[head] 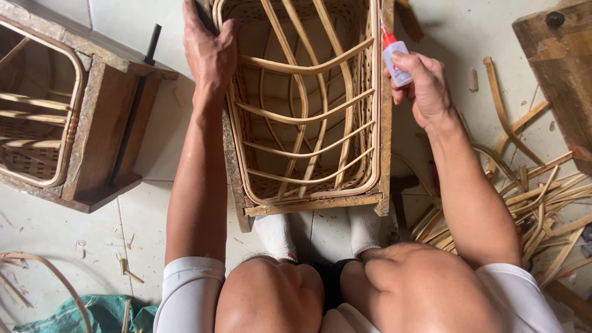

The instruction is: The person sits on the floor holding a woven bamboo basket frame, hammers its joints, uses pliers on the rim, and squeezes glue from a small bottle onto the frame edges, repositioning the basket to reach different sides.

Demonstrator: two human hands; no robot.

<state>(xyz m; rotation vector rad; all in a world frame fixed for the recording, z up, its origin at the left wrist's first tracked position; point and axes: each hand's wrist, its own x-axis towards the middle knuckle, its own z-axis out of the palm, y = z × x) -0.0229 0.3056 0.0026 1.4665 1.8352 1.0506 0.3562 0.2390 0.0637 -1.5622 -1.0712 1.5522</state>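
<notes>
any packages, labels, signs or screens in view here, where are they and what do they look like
Small glue bottle: held in the right hand at the right rim of the rattan basket frame; clear plastic body, red pointed nozzle, tipped toward the rim. No label can be made out on it.
No signs, screens or other packages show.

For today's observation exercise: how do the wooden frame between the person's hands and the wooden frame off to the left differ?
The middle frame lies fully in view between the left hand and right hand; the left frame is cut off by the picture edge and untouched. The middle frame lies roughly square to the camera, the left one askew. Both hold bent cane baskets.
</notes>
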